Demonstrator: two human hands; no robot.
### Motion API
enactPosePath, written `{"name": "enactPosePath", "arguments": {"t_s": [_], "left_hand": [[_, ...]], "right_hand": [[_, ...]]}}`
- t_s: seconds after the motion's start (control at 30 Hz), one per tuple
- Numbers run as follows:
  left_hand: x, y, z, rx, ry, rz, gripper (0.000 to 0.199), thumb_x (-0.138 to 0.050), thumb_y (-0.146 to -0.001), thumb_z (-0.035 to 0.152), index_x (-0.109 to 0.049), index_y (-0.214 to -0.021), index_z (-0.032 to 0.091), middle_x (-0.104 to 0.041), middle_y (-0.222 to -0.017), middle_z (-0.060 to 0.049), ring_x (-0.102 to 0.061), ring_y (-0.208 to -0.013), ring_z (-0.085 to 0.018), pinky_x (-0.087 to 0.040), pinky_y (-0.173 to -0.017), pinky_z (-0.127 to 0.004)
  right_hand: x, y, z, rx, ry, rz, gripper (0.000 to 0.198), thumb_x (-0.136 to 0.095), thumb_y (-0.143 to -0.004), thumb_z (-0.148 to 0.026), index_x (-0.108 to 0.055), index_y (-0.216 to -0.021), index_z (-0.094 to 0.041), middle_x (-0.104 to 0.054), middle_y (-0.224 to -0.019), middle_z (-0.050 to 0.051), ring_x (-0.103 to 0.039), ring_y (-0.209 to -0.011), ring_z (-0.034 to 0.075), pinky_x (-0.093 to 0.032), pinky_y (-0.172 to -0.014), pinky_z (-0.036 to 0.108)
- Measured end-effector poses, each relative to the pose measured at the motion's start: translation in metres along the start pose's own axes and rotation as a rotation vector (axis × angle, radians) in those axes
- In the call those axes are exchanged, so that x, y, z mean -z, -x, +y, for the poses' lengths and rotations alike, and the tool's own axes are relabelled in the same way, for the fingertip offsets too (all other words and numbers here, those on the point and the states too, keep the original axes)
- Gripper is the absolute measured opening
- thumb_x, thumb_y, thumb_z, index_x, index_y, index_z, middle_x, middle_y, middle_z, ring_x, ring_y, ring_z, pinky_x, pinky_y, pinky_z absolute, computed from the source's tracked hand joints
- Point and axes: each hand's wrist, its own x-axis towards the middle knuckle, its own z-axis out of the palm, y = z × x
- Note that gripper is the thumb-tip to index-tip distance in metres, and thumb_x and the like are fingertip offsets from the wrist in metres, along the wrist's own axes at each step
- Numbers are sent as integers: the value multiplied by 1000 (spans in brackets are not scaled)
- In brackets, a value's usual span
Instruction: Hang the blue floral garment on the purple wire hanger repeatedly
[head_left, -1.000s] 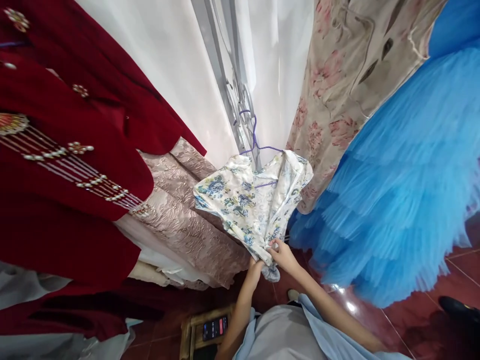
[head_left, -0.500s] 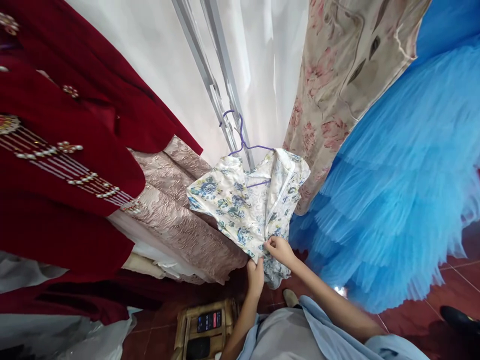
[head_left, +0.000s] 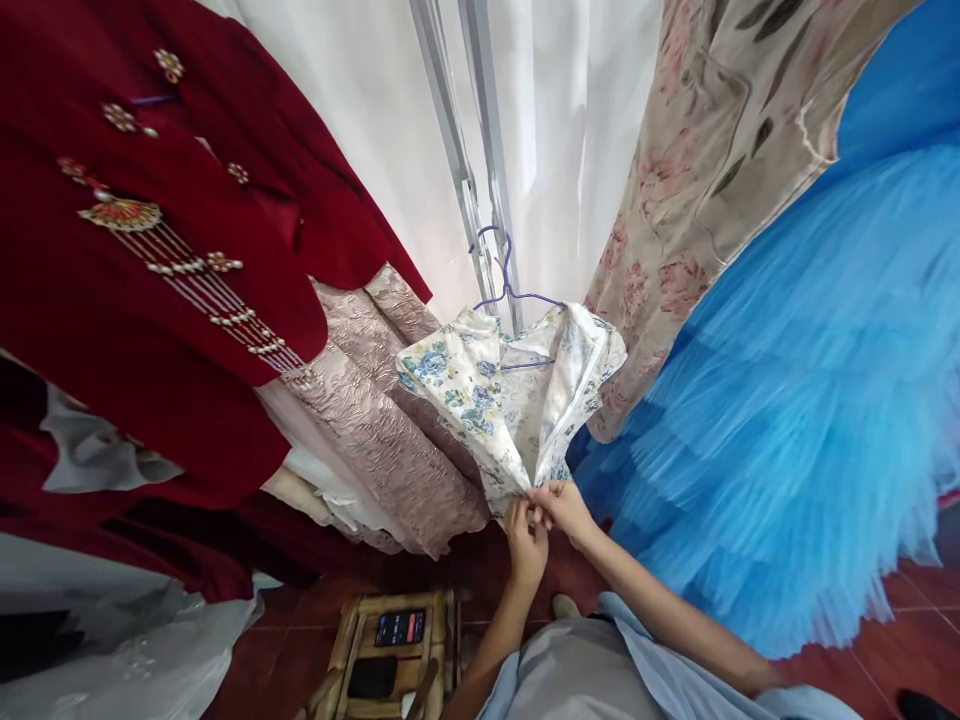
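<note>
A small white dress with blue flowers (head_left: 480,400) hangs on a purple wire hanger (head_left: 508,285) from a metal rail upright (head_left: 480,160). Its opening gapes, showing the pale lining. My left hand (head_left: 527,545) and my right hand (head_left: 562,508) meet at the dress's lower end and pinch its two edges together there. Both forearms reach up from the bottom of the view.
Dark red beaded gowns (head_left: 150,270) and a pink brocade dress (head_left: 375,420) hang left. A floral beige dress (head_left: 697,190) and a blue tulle skirt (head_left: 787,400) hang right. A wooden stool (head_left: 390,650) holding two phones stands on the red tiled floor below.
My hands slid together at the dress's lower end, gathering its edges so the hanging hem is hidden. The camera view shifted slightly.
</note>
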Motion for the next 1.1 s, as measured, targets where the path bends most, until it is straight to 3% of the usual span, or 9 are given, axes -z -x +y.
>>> {"name": "enactPosePath", "arguments": {"t_s": [0.3, 0.4, 0.53, 0.63, 0.7, 0.77, 0.83, 0.93, 1.1], "left_hand": [[23, 1, 1, -76, -74, -241, 20, -48, -97, 31, -57, -84, 20, -63, -84, -8, -58, -86, -24, -44, -82, -35], [34, -12, -6, -128, -44, -362, 25, -46, -99, 34, -56, -82, 19, -62, -84, -8, -59, -86, -22, -45, -81, -34], [68, -74, 6, -246, -1, -334, 28, -48, -100, 36, -59, -81, 18, -62, -85, -7, -59, -83, -20, -47, -76, -32], [98, -154, 57, -405, 16, -51, 25, -49, -101, 38, -64, -102, 17, -64, -94, -10, -59, -86, -20, -48, -76, -32], [112, -212, 105, -518, 9, 21, 32, -42, -104, 38, -64, -115, 17, -64, -96, -11, -59, -82, -19, -47, -74, -31], [116, -262, 152, -585, -57, -77, 34, -40, -105, 37, -62, -123, 18, -64, -85, -7, -58, -73, -17, -45, -70, -29], [112, -295, 187, -686, -195, -208, 27, -45, -104, 34, -66, -112, 19, -66, -81, -5, -59, -73, -18, -44, -71, -29], [102, -313, 213, -802, -364, -248, 22, -48, -101, 25, -66, -92, 18, -69, -84, -8, -63, -81, -22, -44, -76, -31], [103, -308, 219, -800, -370, -32, 20, -48, -101, 24, -62, -88, 18, -67, -80, -6, -62, -78, -20, -44, -74, -30]], "right_hand": [[-44, -69, -233, 524, -173, 213, 32, -74, -77, -42, -61, -62, -16, -68, -57, 5, -53, -41, 10, -36, -37, 21], [-52, -74, -275, 591, -179, 273, 30, -71, -82, -38, -60, -64, -16, -67, -55, 2, -52, -40, 9, -38, -39, 20], [-53, -62, -274, 627, -138, 274, 29, -69, -84, -39, -60, -69, -17, -64, -52, 0, -51, -38, 9, -36, -37, 19], [-52, -48, -257, 632, -101, 278, 27, -68, -85, -41, -58, -74, -18, -62, -49, -2, -51, -37, 10, -35, -38, 20], [-52, -41, -249, 648, -71, 278, 27, -66, -85, -41, -57, -75, -19, -61, -48, -2, -50, -36, 11, -36, -39, 21], [-51, -36, -244, 680, -33, 275, 26, -65, -86, -42, -56, -76, -19, -60, -48, -3, -49, -37, 11, -38, -41, 22], [-47, -35, -243, 708, 16, 286, 26, -64, -86, -42, -56, -77, -19, -60, -49, -3, -48, -38, 11, -38, -43, 23], [-40, -44, -244, 722, 96, 334, 24, -63, -86, -41, -56, -77, -20, -57, -47, -3, -48, -40, 12, -38, -45, 22], [-37, -76, -221, 589, 206, 346, 15, -58, -82, -31, -58, -72, -19, -52, -47, -3, -48, -45, 13, -36, -48, 23]]}}
